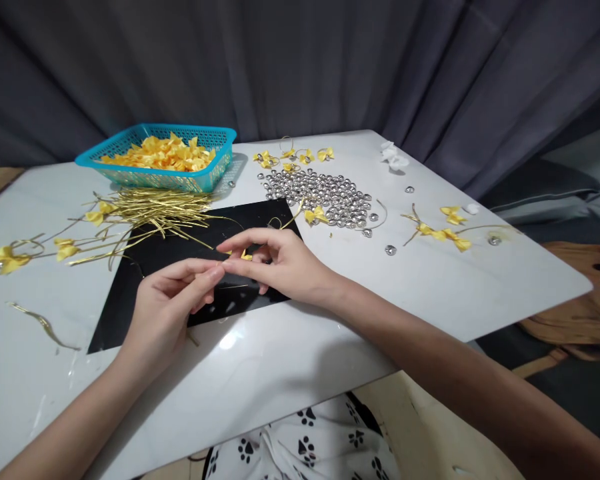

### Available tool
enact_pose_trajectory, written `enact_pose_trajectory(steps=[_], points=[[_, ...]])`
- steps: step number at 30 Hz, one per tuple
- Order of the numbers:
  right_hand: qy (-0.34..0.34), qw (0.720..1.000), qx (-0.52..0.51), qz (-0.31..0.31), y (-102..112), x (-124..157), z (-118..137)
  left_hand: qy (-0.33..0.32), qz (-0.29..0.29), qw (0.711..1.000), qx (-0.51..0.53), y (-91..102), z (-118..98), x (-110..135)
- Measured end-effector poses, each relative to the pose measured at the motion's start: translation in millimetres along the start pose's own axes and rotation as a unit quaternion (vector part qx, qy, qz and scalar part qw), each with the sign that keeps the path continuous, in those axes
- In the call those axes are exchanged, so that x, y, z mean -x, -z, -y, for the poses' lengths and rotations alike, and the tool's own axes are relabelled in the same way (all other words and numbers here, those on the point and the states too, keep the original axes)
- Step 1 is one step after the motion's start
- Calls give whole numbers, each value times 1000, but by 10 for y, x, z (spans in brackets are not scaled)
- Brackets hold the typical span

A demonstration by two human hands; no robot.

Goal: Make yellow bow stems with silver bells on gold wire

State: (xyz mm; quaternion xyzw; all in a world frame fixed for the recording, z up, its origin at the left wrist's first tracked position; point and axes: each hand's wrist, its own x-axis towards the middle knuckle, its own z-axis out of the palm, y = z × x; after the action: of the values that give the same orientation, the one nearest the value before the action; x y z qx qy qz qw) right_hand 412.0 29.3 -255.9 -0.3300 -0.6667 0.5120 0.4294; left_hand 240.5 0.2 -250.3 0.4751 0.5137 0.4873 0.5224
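Over a black sheet (115,310), my left hand (173,297) and my right hand (280,263) meet with their fingertips touching. A small yellow ribbon bow (247,256) shows between the fingers of my right hand, partly hidden by them. My left thumb and index finger are pinched together at the right thumb tip; what they grip is too small and covered to make out. A thin gold strand (234,287) shows just below the hands. Behind the left hand lies a pile of gold cords (160,207), some reaching over the sheet.
A blue basket (220,170) of yellow bows stands at the back left. Silver heart-shaped beads (325,193) are heaped behind the sheet. Bows with cords (443,233) lie at the right, others (10,259) at the left. White scraps (394,157) sit near the far right edge.
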Motion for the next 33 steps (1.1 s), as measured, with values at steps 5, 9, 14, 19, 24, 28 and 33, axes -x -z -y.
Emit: enact_pose_trajectory(steps=[5, 9, 14, 19, 24, 28, 33], points=[[-61, 991, -116, -7, -59, -5, -10, -32, 2, 999, -27, 14, 6, -6], [-83, 984, -153, -29, -72, -21, -13, -40, -24, 998, -40, -5, 1, 7], [-103, 983, -152, -15, -74, -32, 39, -37, -27, 997, -56, -18, -2, 20], [-116, 983, -138, -29, -74, -38, 71, -34, -38, 996, -76, -28, -6, 22], [-116, 985, -122, -26, -69, -34, 89, -38, -49, 992, -106, -60, -29, 33], [-107, 988, -110, -25, -77, -32, 86, -72, -85, 982, -152, -49, 4, 24], [-102, 991, -80, -36, -75, -30, 49, -81, -105, 980, -150, -25, 46, 2]])
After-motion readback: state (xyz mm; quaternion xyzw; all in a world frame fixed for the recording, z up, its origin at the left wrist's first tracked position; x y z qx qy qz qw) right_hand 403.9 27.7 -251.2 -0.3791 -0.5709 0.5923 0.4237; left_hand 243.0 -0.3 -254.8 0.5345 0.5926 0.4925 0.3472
